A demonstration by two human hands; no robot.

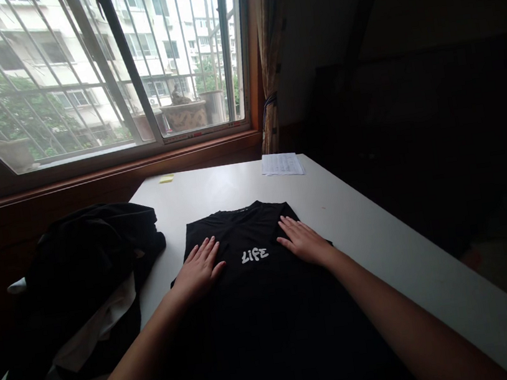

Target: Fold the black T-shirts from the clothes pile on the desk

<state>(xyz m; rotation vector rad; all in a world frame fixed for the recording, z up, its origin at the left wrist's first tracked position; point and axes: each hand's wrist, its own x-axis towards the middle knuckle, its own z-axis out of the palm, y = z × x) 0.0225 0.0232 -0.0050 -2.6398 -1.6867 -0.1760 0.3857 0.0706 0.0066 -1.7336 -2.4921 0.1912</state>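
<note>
A black T-shirt [259, 296] with the white word "LIFE" lies flat on the white table [383, 241], its neck pointing toward the window. My left hand [200, 268] rests palm down on the shirt just left of the lettering, fingers stretched out. My right hand [302, 240] lies flat on the shirt to the right of the lettering, fingers extended too. Neither hand holds anything.
A heap of dark clothes with some white fabric [83, 289] sits on the table's left side. A yellow sticky-note pad [166, 178] and a printed sheet of paper [282, 164] lie at the far edge under the barred window. The room to the right is dark.
</note>
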